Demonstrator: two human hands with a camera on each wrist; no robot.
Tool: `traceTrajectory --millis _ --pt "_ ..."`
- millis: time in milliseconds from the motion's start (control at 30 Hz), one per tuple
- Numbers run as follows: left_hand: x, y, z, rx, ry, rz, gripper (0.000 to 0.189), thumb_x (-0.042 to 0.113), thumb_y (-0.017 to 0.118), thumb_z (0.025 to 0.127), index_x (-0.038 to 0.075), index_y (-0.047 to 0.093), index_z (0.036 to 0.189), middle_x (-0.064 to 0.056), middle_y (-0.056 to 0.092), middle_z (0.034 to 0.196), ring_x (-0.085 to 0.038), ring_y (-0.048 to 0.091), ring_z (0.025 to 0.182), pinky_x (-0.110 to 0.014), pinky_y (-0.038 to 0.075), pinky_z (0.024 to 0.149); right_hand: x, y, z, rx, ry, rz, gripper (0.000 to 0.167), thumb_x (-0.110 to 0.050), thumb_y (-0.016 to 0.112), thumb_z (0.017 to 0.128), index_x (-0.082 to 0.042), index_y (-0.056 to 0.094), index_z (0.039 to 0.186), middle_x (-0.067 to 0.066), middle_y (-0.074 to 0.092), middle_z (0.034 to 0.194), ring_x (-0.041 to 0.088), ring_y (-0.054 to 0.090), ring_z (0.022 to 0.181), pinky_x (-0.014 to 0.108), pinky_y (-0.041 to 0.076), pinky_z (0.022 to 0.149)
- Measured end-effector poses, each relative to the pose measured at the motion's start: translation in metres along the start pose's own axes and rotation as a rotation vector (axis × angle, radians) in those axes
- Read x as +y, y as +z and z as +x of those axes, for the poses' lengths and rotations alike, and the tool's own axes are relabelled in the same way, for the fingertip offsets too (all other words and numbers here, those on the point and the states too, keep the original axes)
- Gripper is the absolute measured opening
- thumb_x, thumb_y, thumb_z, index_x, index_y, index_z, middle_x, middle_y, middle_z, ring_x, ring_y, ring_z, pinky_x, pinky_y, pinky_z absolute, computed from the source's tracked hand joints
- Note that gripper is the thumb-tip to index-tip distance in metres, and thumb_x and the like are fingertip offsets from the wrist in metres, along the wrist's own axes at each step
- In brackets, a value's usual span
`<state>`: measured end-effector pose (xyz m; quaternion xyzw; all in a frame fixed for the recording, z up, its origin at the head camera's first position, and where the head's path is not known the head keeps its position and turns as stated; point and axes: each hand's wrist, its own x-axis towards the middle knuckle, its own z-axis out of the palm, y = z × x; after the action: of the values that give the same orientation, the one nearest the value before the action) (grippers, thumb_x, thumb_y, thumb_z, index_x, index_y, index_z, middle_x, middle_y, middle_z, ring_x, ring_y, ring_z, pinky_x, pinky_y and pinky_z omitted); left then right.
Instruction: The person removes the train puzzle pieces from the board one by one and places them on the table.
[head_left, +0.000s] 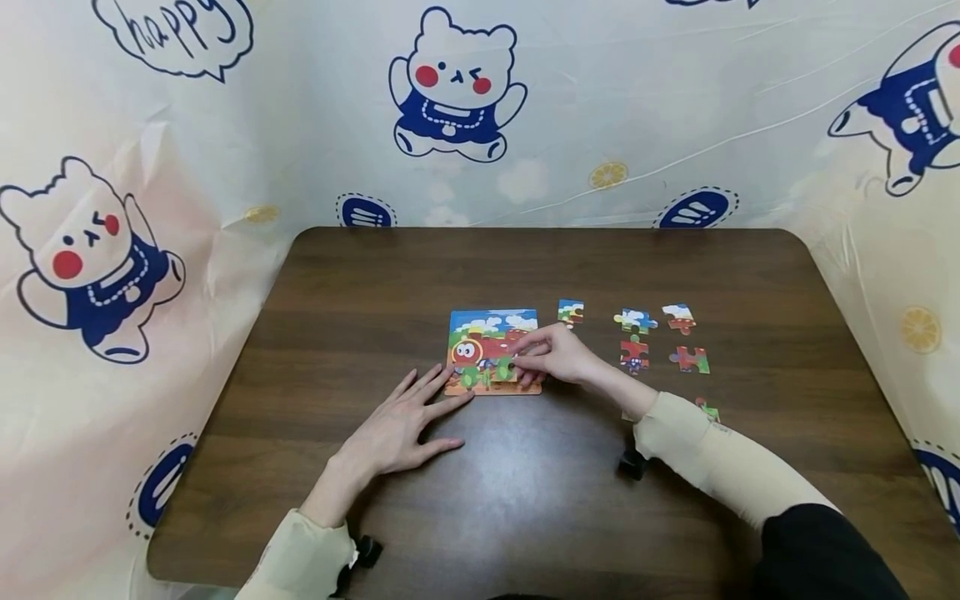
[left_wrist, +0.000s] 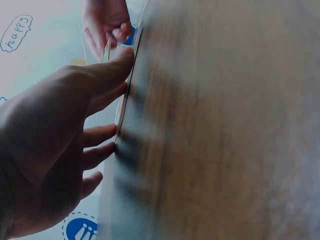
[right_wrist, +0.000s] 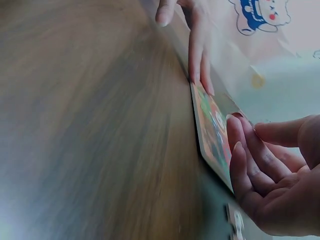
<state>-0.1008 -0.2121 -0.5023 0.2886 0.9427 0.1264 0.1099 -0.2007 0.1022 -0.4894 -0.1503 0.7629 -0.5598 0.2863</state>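
A square picture puzzle board (head_left: 491, 321) lies on the table, showing blue sky, clouds and a round red figure with big eyes. My left hand (head_left: 401, 421), fingers spread and fairly straight, rests its fingertips on the board's left and lower edge. Above the board's right half, my right hand (head_left: 558, 357) pinches a puzzle piece (left_wrist: 107, 51) between thumb and fingers. In the left wrist view that piece appears edge-on, raised off the board. My right hand's fingers (right_wrist: 260, 172) hide most of it in the right wrist view and cover part of the board in the head view.
Several loose puzzle pieces lie right of the board, among them a sky-topped piece (head_left: 571, 311), a cloud piece (head_left: 678, 318) and a red-green piece (head_left: 690, 359). One piece (head_left: 707, 409) is partly behind my right sleeve. A printed curtain (head_left: 600, 100) hangs behind the brown table (head_left: 375, 275).
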Motion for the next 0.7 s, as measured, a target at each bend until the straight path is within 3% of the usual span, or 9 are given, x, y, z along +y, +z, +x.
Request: traceTrajectory --millis 433,700 --pt "0.000 -0.001 0.000 0.002 0.007 0.013 0.072 0.063 0.069 0.103 0.035 0.049 0.167 -0.015 0.033 0.181 -0.035 0.028 0.171 -0.063 0.022 0.138 0.028 -0.036 -0.059 0.039 0.026 -0.046 0.028 -0.005 0.071 0.106 0.010 0.075 0.129 0.022 0.084 0.092 0.018 0.081 0.070 0.031 0.064 0.063" --pt "0.000 -0.002 0.000 0.001 0.005 0.013 0.071 0.062 0.069 0.103 0.035 0.050 0.166 -0.015 0.032 0.181 -0.035 0.028 0.171 -0.063 0.022 0.138 0.039 -0.042 -0.081 0.050 0.029 -0.061 0.029 -0.005 0.070 0.106 0.012 0.074 0.129 0.024 0.083 0.090 0.017 0.080 0.068 0.029 0.062 0.062"
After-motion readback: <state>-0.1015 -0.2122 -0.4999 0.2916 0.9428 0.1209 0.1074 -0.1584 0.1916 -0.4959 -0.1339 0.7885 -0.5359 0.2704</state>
